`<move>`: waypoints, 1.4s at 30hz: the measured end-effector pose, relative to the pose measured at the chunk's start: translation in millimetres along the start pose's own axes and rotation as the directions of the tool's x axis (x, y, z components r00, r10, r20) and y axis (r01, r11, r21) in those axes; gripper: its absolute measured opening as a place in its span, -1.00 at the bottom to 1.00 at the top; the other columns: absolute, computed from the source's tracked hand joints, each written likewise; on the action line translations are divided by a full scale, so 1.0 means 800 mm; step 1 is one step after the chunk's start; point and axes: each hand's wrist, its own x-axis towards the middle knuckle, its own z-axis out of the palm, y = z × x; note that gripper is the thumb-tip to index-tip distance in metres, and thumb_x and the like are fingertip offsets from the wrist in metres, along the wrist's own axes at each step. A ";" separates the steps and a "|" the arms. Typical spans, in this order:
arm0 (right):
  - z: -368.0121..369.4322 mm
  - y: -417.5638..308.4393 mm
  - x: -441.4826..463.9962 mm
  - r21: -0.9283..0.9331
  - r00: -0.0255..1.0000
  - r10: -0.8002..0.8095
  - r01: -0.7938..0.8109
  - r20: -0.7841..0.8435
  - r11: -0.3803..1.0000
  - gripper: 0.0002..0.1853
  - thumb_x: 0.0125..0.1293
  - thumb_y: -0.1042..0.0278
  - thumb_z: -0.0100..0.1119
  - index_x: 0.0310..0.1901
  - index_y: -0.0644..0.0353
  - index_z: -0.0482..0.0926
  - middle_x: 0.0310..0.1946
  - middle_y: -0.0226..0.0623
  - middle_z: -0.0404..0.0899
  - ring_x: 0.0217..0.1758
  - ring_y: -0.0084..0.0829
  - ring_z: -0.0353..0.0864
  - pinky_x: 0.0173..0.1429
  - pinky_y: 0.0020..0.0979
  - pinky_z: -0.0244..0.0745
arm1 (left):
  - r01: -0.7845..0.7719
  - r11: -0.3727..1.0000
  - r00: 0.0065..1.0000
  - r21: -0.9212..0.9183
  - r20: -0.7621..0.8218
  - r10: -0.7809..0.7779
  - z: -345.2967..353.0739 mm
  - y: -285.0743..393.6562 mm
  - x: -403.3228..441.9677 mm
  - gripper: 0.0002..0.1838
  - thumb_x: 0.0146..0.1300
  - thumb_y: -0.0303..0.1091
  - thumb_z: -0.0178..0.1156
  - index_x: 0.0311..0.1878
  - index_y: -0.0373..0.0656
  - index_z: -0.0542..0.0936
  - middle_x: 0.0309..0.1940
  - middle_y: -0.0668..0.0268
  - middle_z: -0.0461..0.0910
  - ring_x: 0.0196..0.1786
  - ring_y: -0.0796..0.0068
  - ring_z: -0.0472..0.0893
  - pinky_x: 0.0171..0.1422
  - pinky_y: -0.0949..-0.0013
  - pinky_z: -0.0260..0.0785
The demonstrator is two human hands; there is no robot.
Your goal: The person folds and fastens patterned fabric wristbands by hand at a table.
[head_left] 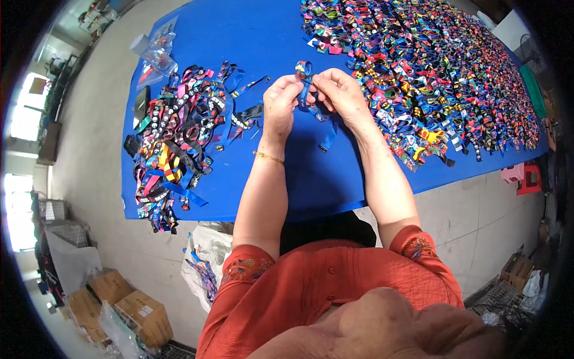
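Over the blue table (239, 33), both hands meet on a blue patterned ribbon strap (304, 69), whose top forms a small loop. My left hand (282, 99) pinches the strap from the left side, thumb against fingers. From the right, my right hand (342, 96) also has its fingers closed on it. Part of the strap is hidden behind the fingers. A blue tail (329, 137) hangs or lies below my right hand. To the left is a tangled pile of printed straps (179, 119), with a few loose ones trailing toward my left hand.
Rows of looped straps (430, 66) cover the table's right part. A clear plastic bag (158, 60) lies at the back left. On the floor are a white sack (206, 251) with straps, cardboard boxes (134, 311), and a red stool (529, 179) at the right.
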 end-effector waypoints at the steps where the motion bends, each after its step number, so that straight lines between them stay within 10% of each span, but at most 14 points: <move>1: -0.001 0.000 0.001 -0.013 1.000 -0.001 0.001 -0.010 1.000 -0.79 0.46 0.24 0.24 -0.25 0.20 0.60 -0.44 -0.35 0.70 -0.52 -0.73 0.49 -0.51 -0.66 0.29 | -0.007 1.000 1.000 0.015 0.016 0.007 -0.001 0.000 0.000 -0.80 0.41 -0.45 0.11 -0.01 -0.34 0.61 -0.28 0.21 0.72 -0.35 0.56 0.66 -0.25 0.51 0.47; 12: -0.005 0.002 0.000 -0.218 1.000 -0.016 0.012 -0.017 0.976 -0.79 0.38 0.22 0.31 -0.32 0.19 0.63 -0.51 -0.46 0.59 -0.44 -0.67 0.48 -0.33 -0.53 0.37 | -0.036 0.984 0.999 -0.173 0.012 0.039 0.001 0.001 0.001 -0.85 0.44 -0.40 0.23 -0.07 -0.28 0.61 -0.27 0.24 0.67 -0.32 0.50 0.61 -0.17 0.45 0.48; 18: -0.004 -0.003 -0.001 -0.003 0.999 0.011 -0.011 -0.041 1.000 -0.80 0.44 0.16 0.28 -0.26 0.08 0.59 -0.58 -0.59 0.48 -0.63 -0.80 0.25 -0.57 -0.66 0.03 | -0.136 0.961 0.988 -0.240 -0.103 0.114 -0.004 0.004 0.004 -0.91 0.41 -0.46 0.26 -0.11 -0.27 0.63 -0.25 0.26 0.68 -0.33 0.48 0.61 -0.21 0.42 0.49; 27: -0.011 0.006 0.006 -0.020 0.998 -0.037 0.036 -0.053 0.999 -0.80 0.43 0.16 0.31 -0.21 0.08 0.58 -0.55 -0.64 0.48 -0.59 -0.82 0.33 -0.57 -0.68 0.08 | -0.124 0.963 0.980 -0.239 -0.183 0.081 -0.013 0.007 0.006 -0.91 0.37 -0.47 0.30 -0.14 -0.29 0.64 -0.26 0.25 0.69 -0.35 0.51 0.61 -0.23 0.44 0.48; 42: -0.007 0.011 0.006 -0.152 0.967 -0.254 0.246 -0.035 0.957 -0.77 0.35 0.25 0.41 -0.21 0.27 0.70 -0.34 -0.41 0.70 -0.29 -0.65 0.59 -0.18 -0.52 0.50 | 0.007 0.976 0.999 0.216 0.044 -0.017 0.005 -0.006 -0.002 -0.87 0.31 -0.40 0.39 -0.21 -0.27 0.68 -0.39 0.39 0.68 -0.40 0.69 0.56 -0.30 0.57 0.40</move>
